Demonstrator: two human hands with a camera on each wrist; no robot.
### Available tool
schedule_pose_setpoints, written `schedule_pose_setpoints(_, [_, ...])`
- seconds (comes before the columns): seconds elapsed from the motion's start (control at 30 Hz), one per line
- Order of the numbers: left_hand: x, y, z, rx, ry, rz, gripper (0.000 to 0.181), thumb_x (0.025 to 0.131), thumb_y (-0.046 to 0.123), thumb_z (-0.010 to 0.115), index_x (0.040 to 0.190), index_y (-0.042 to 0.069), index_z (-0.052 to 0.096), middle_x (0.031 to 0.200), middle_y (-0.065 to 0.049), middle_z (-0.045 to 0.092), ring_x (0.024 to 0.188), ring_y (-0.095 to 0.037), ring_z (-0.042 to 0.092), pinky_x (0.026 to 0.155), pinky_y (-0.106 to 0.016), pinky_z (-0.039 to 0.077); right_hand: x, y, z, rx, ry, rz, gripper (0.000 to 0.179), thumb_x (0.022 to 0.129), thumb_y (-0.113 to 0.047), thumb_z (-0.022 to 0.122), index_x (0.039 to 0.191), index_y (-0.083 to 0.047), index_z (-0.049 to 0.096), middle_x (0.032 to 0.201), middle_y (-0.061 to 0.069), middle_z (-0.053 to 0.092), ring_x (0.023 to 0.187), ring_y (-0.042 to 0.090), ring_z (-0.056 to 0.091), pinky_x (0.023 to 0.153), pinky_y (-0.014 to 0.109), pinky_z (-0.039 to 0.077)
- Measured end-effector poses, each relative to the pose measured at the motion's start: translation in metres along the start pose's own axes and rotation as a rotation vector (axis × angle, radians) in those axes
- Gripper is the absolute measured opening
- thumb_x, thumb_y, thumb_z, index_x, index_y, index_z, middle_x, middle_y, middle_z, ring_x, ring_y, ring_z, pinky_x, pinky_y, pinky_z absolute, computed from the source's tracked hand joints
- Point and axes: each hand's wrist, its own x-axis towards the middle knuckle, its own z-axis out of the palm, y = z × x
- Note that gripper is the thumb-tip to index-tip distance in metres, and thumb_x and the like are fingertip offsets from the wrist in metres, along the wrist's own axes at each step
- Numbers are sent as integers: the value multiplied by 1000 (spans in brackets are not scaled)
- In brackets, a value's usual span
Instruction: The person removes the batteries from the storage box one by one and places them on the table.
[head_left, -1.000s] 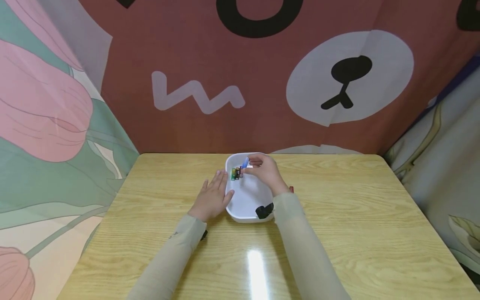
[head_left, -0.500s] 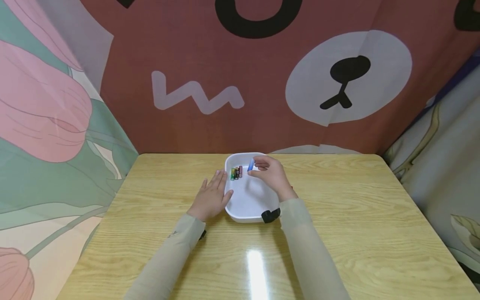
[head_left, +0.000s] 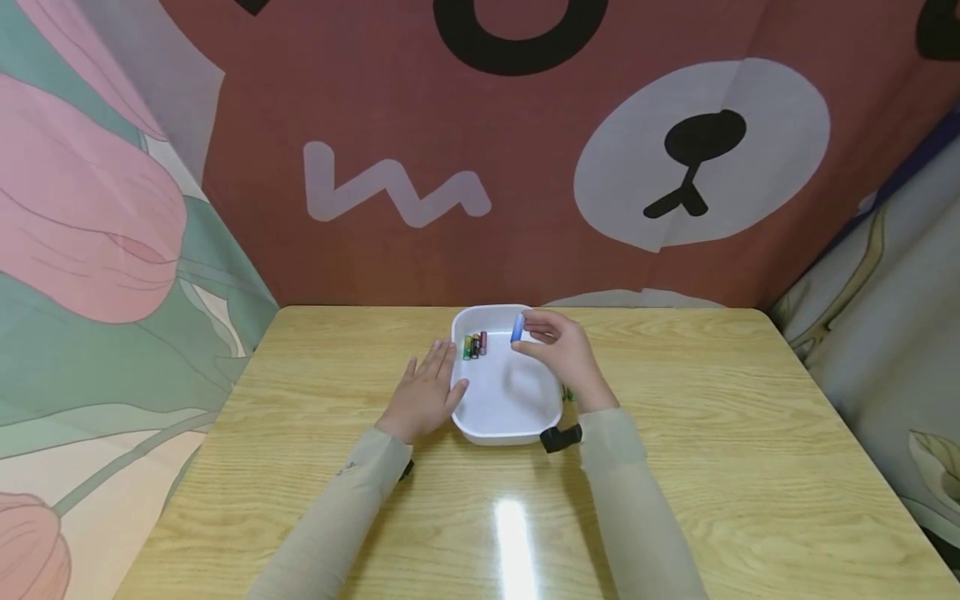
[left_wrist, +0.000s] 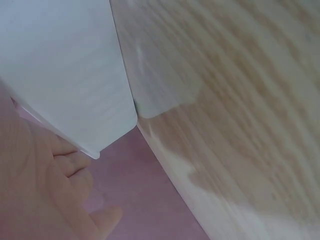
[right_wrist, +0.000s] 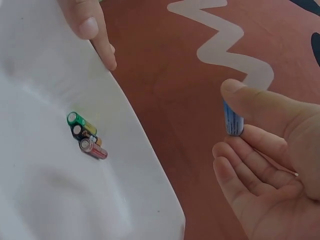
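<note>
I see the right hand (head_left: 568,354) pinch a blue battery (head_left: 518,327) above the tray (head_left: 506,404) at 1 o'clock, the left hand (head_left: 423,393) straight-fingered at 9. Only the head view reveals green items (head_left: 568,393) outside.

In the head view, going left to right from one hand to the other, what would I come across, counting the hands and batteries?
Left hand, green-and-yellow battery, black battery, reddish battery, blue battery, right hand.
</note>
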Motion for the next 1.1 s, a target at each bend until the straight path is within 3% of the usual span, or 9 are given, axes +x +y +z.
schedule_pose_setpoints(0.57, [-1, 0, 0, -5, -7, -3, 72, 109, 50, 24, 162, 4, 8, 169, -10, 3, 156, -25, 0, 124, -54, 10, -15, 12, -21, 30, -4, -59, 52, 85, -13, 84, 132, -3, 64, 130, 14, 65, 120, 28, 61, 107, 33, 48])
schedule_pose_setpoints(0.83, [-3, 1, -2, -27, 22, 6, 71, 109, 47, 29, 162, 1, 13, 169, -13, 9, 156, -27, 5, 124, -55, 12, -18, 17, -27, 34, -1, -87, 52, 84, -9, 84, 131, -2, 65, 130, 15, 66, 121, 29, 61, 106, 32, 49])
schedule_pose_setpoints(1.1, [-3, 2, -3, -27, 7, -1, 71, 109, 47, 28, 162, 2, 11, 169, -12, 8, 156, -27, 4, 124, -55, 11, -24, 27, -37, 47, 3, -87, 53, 85, -13, 84, 133, -4, 64, 133, 14, 64, 124, 29, 59, 107, 32, 47])
